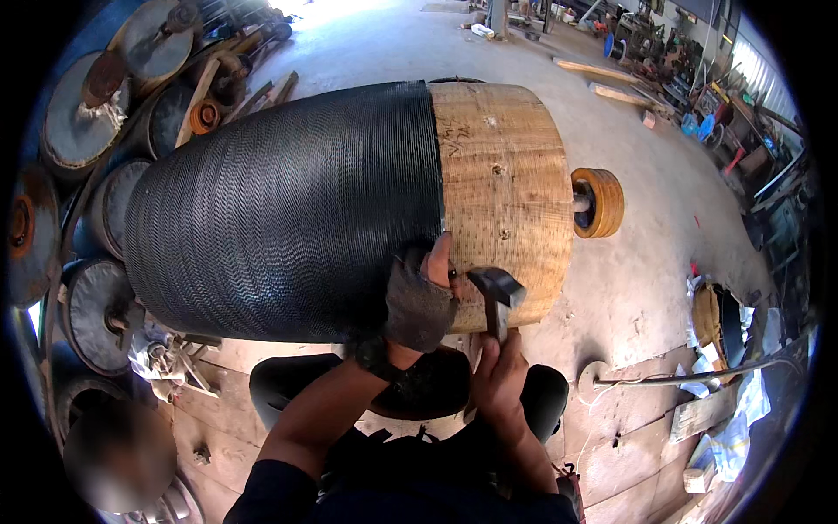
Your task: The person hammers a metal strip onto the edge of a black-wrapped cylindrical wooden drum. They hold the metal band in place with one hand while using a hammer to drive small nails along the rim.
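Observation:
A large wooden drum (502, 196) lies sideways before me, its left part wrapped in tight rows of ridged black strip (288, 210). My left hand (422, 301), in a dark fingerless glove, presses on the drum where the black winding meets bare wood. Its thumb points up and its other fingers are curled; a small dark thing shows beside them, too small to name. My right hand (500, 375) grips a hammer (497, 288) by the handle. The hammer's dark head is just right of my left hand, over the bare wood; whether it touches the wood I cannot tell.
From the drum's right end sticks an axle with a yellowish-brown wheel (599, 203). Several big rollers (105, 301) are stacked along the left. A metal rod on a round base (594, 377) stands at the right, near scraps and plastic. Timber planks (596, 70) lie farther back.

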Demonstrator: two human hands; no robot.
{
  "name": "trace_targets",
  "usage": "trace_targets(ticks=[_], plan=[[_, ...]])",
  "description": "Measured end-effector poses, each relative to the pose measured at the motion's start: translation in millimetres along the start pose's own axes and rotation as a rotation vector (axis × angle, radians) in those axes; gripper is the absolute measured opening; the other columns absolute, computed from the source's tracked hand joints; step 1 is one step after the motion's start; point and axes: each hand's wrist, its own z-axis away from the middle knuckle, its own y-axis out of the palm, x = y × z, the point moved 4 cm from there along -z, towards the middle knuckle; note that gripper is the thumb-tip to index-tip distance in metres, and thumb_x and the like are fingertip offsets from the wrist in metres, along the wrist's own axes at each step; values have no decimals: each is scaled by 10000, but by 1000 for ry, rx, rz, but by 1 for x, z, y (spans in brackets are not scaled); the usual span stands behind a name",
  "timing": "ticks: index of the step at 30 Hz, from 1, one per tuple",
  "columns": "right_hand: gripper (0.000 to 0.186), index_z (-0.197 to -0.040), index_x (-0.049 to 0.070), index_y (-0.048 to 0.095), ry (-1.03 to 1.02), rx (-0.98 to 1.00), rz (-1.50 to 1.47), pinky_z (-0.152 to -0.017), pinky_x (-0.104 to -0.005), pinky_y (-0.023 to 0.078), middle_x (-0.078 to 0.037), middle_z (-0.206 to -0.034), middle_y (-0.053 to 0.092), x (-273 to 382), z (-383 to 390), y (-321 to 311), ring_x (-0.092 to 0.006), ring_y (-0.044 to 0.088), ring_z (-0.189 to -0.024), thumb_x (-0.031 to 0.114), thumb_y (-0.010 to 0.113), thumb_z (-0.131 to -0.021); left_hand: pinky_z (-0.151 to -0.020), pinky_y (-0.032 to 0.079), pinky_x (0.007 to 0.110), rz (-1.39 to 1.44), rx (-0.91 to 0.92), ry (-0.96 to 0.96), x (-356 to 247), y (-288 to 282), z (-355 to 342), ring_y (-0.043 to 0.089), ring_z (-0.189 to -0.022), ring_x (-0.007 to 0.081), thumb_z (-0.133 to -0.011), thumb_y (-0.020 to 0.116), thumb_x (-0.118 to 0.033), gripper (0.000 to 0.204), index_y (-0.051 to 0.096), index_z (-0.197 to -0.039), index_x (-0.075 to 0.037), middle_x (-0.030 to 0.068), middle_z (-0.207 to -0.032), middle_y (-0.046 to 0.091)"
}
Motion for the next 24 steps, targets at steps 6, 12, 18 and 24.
trace_targets(ticks=[6,12,18,24], plan=[[203,-1051,-19,521,55,77,9,-571,-499,488,-319,-760,604,-2,-2,3,-543,597,-723,181,501,-1021,-825,495,489,-9,-34,73,-3,-14,10,605,-930,353,-846,683,-120,645,450,-1426,35,236,-1192,590],[250,-992,-30,543,-49,3,172,-562,-402,500,-195,-715,615,5,0,1,-239,640,-618,217,515,-1011,-876,504,481,3,174,92,-9,-26,97,591,-1063,364,-887,672,-205,573,497,-1392,3,205,-1276,569],[323,-895,-7,528,11,-157,-294,-510,-374,438,-132,-612,552,-1,12,3,-191,543,-552,283,486,-1032,-944,494,479,55,380,200,2,17,193,591,-1116,333,-934,607,-259,395,596,-1276,-62,145,-1324,576],[244,-886,-39,531,67,8,-20,-570,-378,474,-147,-744,577,-10,0,23,-284,568,-622,171,499,-1006,-958,494,460,177,477,89,2,22,191,596,-1136,291,-956,617,-291,320,663,-1183,-70,127,-1236,612]])
